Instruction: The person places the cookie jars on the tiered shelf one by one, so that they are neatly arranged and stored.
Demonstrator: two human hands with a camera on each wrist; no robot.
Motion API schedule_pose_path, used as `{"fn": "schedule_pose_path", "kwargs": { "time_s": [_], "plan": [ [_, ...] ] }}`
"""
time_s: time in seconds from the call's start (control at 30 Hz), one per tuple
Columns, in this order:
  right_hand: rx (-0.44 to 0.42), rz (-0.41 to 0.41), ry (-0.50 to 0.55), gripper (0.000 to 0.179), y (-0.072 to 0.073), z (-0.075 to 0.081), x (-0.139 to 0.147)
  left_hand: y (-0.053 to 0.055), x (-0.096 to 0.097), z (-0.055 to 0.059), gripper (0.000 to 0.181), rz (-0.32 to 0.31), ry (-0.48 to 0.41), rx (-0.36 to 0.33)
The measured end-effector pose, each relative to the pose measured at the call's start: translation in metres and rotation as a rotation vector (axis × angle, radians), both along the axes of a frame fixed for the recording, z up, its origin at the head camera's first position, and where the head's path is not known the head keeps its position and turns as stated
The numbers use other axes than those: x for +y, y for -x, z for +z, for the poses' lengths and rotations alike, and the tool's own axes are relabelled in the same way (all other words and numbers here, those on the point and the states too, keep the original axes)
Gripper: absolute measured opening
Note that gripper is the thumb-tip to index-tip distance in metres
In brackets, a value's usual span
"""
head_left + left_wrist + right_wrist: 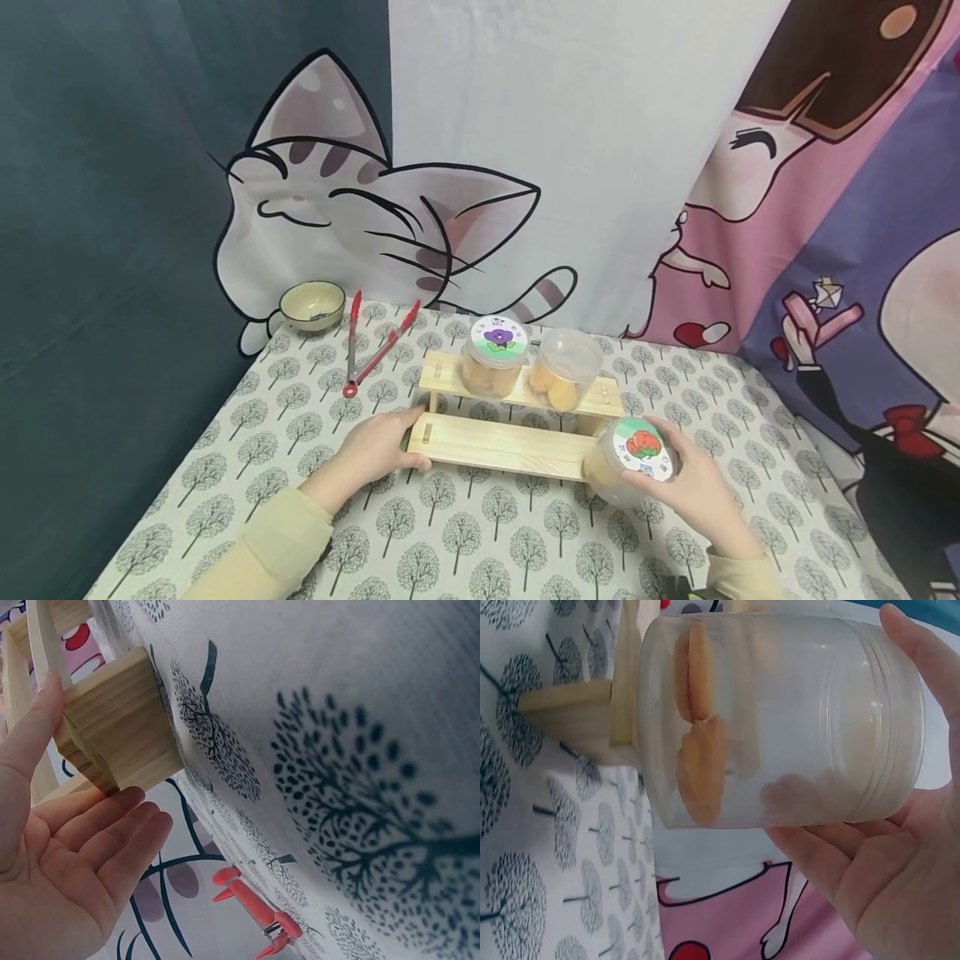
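A two-step wooden rack (502, 443) stands on the table. My left hand (378, 450) grips the left end of its lower step, thumb on one edge and fingers on the other, as the left wrist view also shows. My right hand (697, 483) holds a clear plastic jar (795, 712) at the lower step's right end. Its lid (643, 450) bears a red fruit picture, and orange-brown pieces (701, 765) lie at its bottom. Whether its base rests on the step cannot be told. On the upper step sit a jar with a purple-flower lid (497, 342) and another clear jar (566, 367).
Red-tipped tongs (375, 354) lie spread at the back left of the table, beside a pale bowl (313, 304) with something small in it. A tree-patterned cloth (420, 533) covers the table. Cartoon-printed curtains (600, 167) hang behind.
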State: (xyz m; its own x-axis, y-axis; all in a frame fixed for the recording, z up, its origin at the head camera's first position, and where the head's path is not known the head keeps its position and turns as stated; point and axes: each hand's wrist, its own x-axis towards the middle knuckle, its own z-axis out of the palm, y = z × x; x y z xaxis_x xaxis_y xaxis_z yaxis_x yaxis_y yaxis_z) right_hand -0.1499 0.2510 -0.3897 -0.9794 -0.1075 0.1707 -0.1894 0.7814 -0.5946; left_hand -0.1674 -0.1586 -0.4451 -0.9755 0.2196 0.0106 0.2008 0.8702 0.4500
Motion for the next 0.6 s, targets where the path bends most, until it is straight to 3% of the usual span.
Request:
{"fn": "schedule_pose_path", "kwargs": {
  "time_s": [0.23,0.6],
  "plan": [
    [0.030,0.048,0.003,0.086,0.004,-0.002,-0.012,0.000,0.000,0.000,0.094,0.002,0.009,0.005],
    [0.010,0.109,0.061,0.089,0.010,0.002,-0.037,0.000,0.000,-0.001,0.093,0.002,0.005,0.001]
  ]
}}
